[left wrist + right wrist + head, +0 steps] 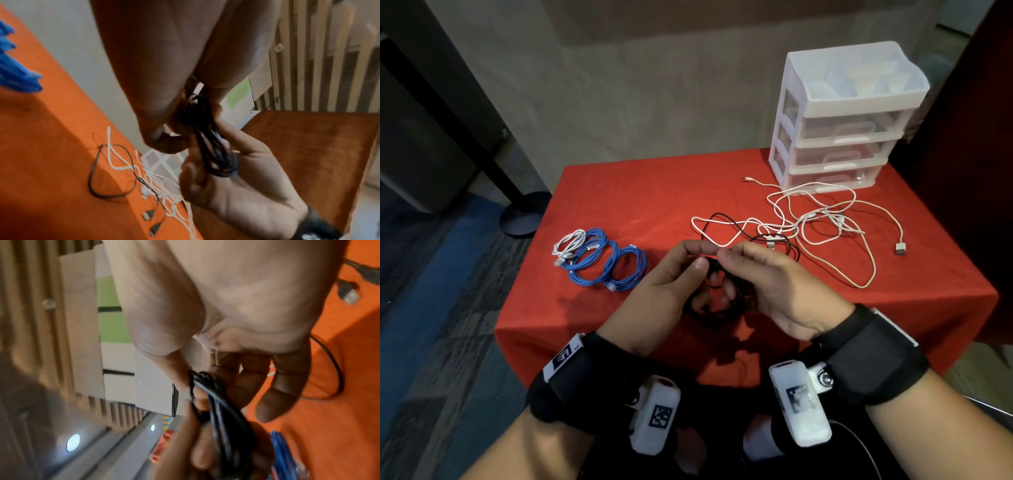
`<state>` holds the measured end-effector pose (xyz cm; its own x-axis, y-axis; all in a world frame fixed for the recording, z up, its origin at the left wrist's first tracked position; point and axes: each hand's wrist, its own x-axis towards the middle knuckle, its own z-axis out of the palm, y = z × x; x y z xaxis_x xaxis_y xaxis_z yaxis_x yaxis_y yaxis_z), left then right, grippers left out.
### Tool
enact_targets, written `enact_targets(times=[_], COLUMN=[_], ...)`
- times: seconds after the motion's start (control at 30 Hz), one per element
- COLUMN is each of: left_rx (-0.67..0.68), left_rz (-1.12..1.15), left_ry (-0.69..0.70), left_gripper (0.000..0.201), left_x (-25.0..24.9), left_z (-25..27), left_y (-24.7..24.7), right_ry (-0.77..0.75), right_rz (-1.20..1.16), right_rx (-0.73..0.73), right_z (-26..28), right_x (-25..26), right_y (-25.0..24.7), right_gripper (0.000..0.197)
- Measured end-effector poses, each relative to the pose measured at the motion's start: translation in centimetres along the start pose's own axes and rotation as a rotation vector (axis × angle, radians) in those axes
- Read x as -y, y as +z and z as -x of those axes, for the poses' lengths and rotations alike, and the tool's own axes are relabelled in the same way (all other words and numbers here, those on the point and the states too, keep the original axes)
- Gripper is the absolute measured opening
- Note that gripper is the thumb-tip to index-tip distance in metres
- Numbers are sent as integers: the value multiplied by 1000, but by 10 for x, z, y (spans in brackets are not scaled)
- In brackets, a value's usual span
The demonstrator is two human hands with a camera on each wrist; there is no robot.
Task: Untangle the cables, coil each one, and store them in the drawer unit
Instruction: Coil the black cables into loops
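Both hands grip a black cable coil point(717, 301).
No readable writing; left hand point(667, 287) and right hand point(774, 284) pinch its thin, glossy loops.

An indoor room that looks like an office or staged recording space: a small table under a red cloth point(619, 192) stands on blue and grey carpet tiles point(431, 274), before a plain beige wall point(585, 85). A black stand's round base point(524, 216) (possibly a barrier post) rests nearby.
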<state>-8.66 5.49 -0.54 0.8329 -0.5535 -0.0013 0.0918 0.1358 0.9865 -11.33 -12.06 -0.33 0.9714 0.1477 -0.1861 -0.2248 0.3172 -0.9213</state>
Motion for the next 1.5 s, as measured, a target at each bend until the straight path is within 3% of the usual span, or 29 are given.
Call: enact_targets(times=[0.13, 0.3, 0.4, 0.5, 0.77, 0.93, 1.13, 1.27, 1.37, 1.5], left_rx=[42, 87, 67, 20, 29, -101, -128, -163, -136, -97], left_rz=[-63, 67, -173, -323, -30, 118, 86, 0, -93, -65], left_ry=[-36, -191, -163, -98, -241, -277, -260, -256, -263, -279], left_gripper=[21, 25, 24, 23, 20, 45, 46, 28, 18, 21], left_x=[-5, -8, -9, -7, 5, 12, 15, 18, 18, 20], left_z=[-1, 0, 0, -1, -1, 0, 4, 3, 4, 6], left_y=[-9, -8, -5, -1, 11, -8, -22, -28, -31, -32], right_ry=[35, 51, -11, -78, -11, -10, 49, 35, -10, -61], right_rz=[-171, -87, 60, 145, 37, -31, -158, -170, -57, 235], right_rx=[117, 114, 62, -7, -95, -187, -110, -41, -24, -42], right_z=[2, 0, 1, 2, -1, -16, -26, -29, -31, -34], right_x=[3, -1, -4, -6, -13, -13, -13, -16, -19, -18], right_y=[-3, -1, 5, 13, 19, 8, -1, 0, -2, -1], right_gripper=[27, 27, 9, 13, 34, 33, 32, 34, 34, 13])
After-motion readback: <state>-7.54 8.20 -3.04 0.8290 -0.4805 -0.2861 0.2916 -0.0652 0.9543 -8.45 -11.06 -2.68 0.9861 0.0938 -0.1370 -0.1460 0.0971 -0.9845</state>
